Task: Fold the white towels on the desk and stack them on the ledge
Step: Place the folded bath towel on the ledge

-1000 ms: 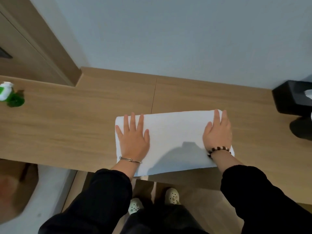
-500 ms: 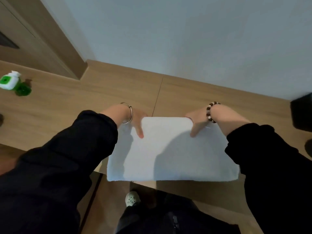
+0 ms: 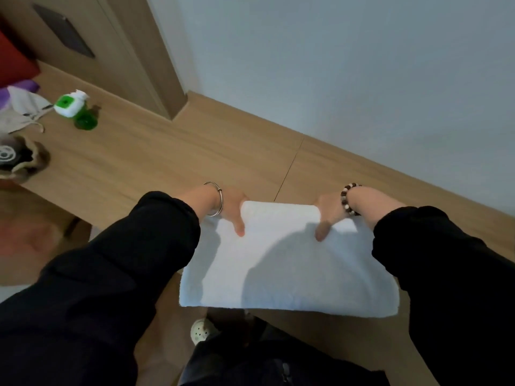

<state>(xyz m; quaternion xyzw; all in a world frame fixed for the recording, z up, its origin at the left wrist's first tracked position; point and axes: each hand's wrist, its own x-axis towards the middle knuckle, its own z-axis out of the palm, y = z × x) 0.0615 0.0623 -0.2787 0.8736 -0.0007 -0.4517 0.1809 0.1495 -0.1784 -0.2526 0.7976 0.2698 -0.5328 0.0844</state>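
A folded white towel [image 3: 289,263] is held up off the wooden desk [image 3: 172,162], its near edge hanging past the desk's front edge. My left hand [image 3: 232,208] grips the towel's far left corner, thumb on top and fingers hidden underneath. My right hand [image 3: 327,215] grips the far right corner the same way, thumb lying on the cloth. Both forearms are in black sleeves; a metal bangle sits on the left wrist, a bead bracelet on the right.
A green bottle with a white cap [image 3: 75,110] lies at the desk's far left beside a pale cloth bag [image 3: 22,110]. A dark round object [image 3: 16,160] sits at the left edge. The pale wall [image 3: 334,65] rises behind the desk.
My hands went from pressing flat on the towel to gripping its far corners and lifting it. The view has swung left, bringing the bottle and bag into sight.
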